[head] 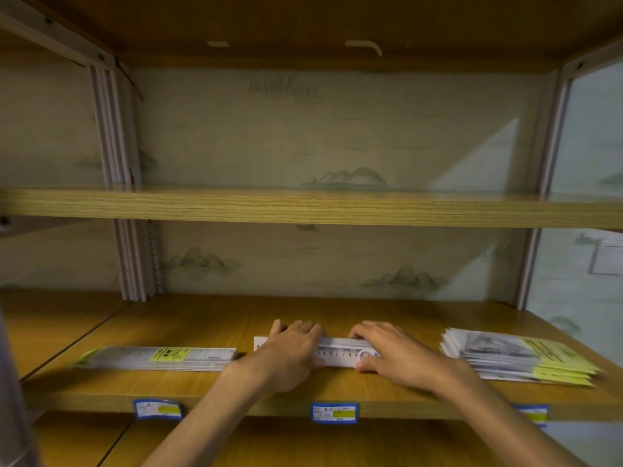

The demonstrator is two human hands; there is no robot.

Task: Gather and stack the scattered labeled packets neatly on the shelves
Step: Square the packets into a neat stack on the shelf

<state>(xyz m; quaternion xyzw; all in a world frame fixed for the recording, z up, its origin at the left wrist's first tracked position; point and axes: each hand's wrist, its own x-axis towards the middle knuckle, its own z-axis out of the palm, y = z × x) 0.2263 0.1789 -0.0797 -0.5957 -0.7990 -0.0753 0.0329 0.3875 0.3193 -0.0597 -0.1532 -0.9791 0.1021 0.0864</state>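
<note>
On the wooden shelf (188,332), near its front edge, a white stack of packets (340,352) is held between two bare hands. The left hand (290,352) is laid over the stack's left part, its fingers curled over the far edge and close together; the thumb is hidden beneath the hand. The right hand (387,352) is set on the right end, fingers bent over the top and the thumb pressed against the near face. Only a middle strip of the stack is seen, printed with a row of numbers; its ends are largely covered by the hands. To the left, just beside it, a flat pile of packets (158,358) with a yellow label is laid lengthwise; its print is blurred. To the right, apart from the hands, a fanned pile with yellow ends (519,357) is seen, smeared by motion. Three blue-edged tags (333,412) are fixed to the shelf's front edge; their text cannot be read, and the rightmost is partly hidden by the right forearm.
</note>
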